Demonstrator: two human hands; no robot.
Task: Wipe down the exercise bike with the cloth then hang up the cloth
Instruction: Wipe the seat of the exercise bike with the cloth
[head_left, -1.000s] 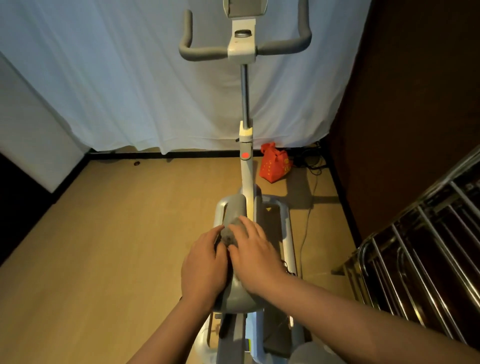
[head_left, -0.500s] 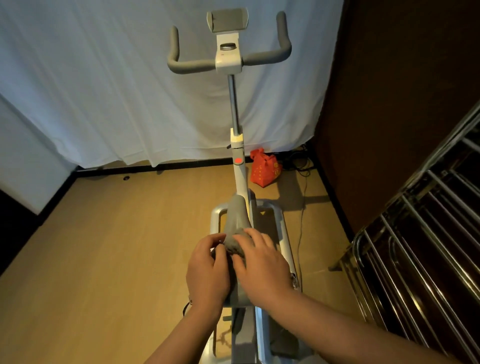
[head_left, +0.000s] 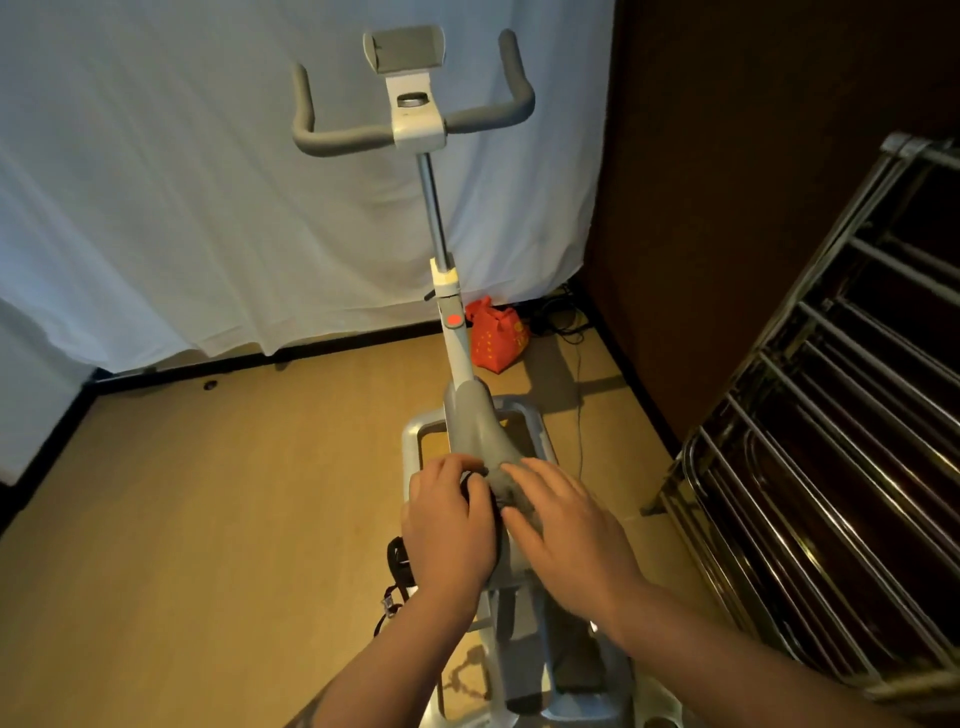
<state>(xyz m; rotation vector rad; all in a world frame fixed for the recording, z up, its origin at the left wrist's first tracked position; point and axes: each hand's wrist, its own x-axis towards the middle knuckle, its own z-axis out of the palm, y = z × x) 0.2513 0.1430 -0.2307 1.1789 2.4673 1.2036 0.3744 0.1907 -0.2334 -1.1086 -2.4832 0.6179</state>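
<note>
The exercise bike (head_left: 451, 332) stands straight ahead, with its grey handlebars (head_left: 483, 117) at the top and its grey saddle (head_left: 474, 423) pointing away from me. A small grey cloth (head_left: 500, 482) lies bunched on the saddle's middle. My left hand (head_left: 449, 525) sits on the saddle's left side with its fingers curled at the cloth's left edge. My right hand (head_left: 566, 530) lies over the cloth and the saddle's right side, fingers fairly straight and pressing down. Both hands hide the rear of the saddle.
A metal drying rack (head_left: 831, 415) with several rails leans at the right, close to my right arm. A red bag (head_left: 496, 335) and cables lie on the wooden floor behind the bike. A white sheet (head_left: 208, 182) hangs at the back, and a dark wall (head_left: 727, 182) is at the right.
Both hands and the cloth have slid back along the saddle toward me, baring more of its nose. The view has lifted, so the whole handlebar shows.
</note>
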